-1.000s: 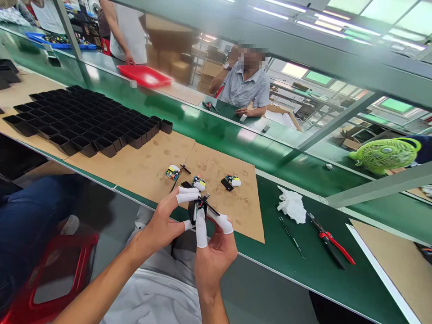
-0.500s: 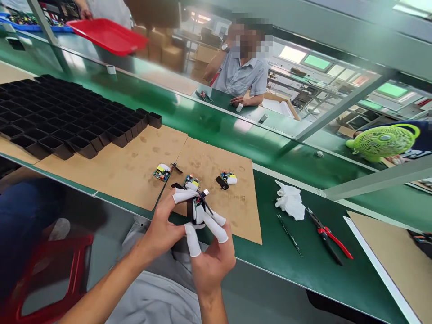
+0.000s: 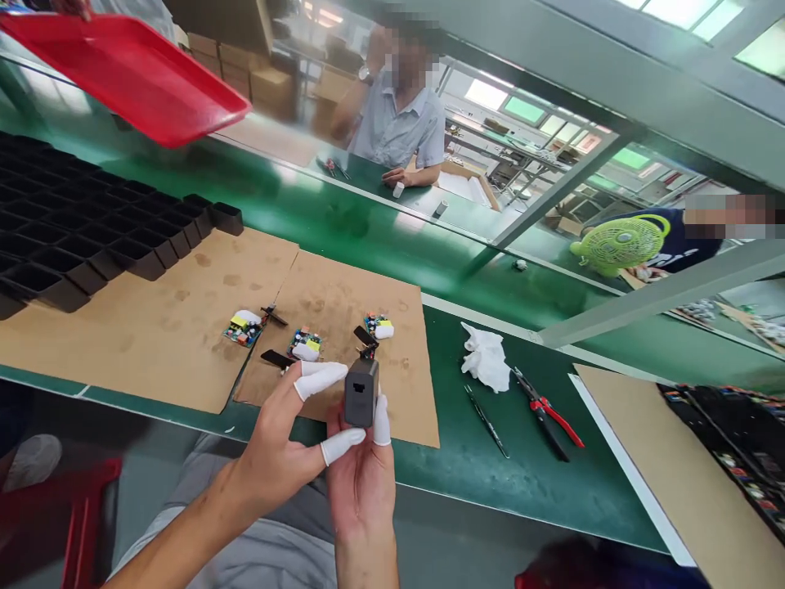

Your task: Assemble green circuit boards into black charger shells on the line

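Observation:
A black plastic housing (image 3: 361, 397), box-shaped with a small slot in the face turned to me, is held up between my hands over the bench edge. My left hand (image 3: 279, 438) pinches it from the left, thumb low and index finger high, both in white finger cots. Behind and under it, my right hand (image 3: 363, 487) grips its right side; some of those fingers are hidden. Beyond the housing lie circuit boards: one to the left (image 3: 244, 327), a middle board (image 3: 305, 343) and a right board (image 3: 379, 325), with black end pieces near them.
Cardboard sheets (image 3: 202, 343) cover part of the green bench. Rows of black housings (image 3: 144, 258) stand at left. To the right are crumpled white tissue (image 3: 486, 357), tweezers (image 3: 486, 421) and red-handled pliers (image 3: 548, 415). Across the bench, a person holds a red tray (image 3: 141, 78); another sits opposite.
The housing has turned so its slotted end faces me. My right hand has shifted beneath and behind it. The red tray appears nearer, and the view has swung right.

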Tool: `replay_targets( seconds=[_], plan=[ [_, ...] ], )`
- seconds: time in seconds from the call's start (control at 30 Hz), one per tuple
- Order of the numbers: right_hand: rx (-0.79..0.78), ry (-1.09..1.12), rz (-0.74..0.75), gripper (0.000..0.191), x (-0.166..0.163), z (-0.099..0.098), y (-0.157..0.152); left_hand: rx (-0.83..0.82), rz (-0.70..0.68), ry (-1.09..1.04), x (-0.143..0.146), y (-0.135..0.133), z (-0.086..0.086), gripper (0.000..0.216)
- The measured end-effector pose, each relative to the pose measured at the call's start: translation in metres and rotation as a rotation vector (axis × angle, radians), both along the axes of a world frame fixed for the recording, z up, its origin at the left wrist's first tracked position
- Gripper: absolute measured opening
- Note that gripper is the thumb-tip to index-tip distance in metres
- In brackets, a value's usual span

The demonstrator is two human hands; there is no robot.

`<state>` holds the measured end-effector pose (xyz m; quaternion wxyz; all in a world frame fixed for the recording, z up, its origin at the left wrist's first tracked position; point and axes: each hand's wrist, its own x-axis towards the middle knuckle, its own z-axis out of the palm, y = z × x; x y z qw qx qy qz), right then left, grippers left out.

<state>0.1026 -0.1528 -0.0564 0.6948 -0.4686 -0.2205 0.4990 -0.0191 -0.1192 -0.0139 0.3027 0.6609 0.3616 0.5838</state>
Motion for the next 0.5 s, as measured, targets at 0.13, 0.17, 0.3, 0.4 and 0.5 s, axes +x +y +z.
replay_targets(
  seconds=[0.13,0.17,0.3,0.4,0.5],
  plan=[
    [-0.004,0.09,0.008,0.046,0.004,-0.018,-0.006,0.007,-0.088,-0.032,0.013,0.0,-0.002,0.058],
    [-0.006,0.108,-0.001,0.045,0.004,-0.021,-0.008,0.013,-0.094,-0.04,0.015,0.0,-0.001,0.057],
    [0.014,0.08,-0.018,0.043,0.003,-0.017,-0.008,-0.007,-0.093,-0.044,0.02,0.0,0.0,0.056],
    [0.046,-0.042,-0.015,0.044,0.003,-0.002,-0.004,-0.063,-0.088,-0.028,0.018,-0.001,-0.006,0.056],
    [0.063,-0.207,-0.141,0.038,0.013,0.016,-0.003,-0.121,-0.061,-0.011,0.013,-0.003,-0.016,0.051]
  ],
)
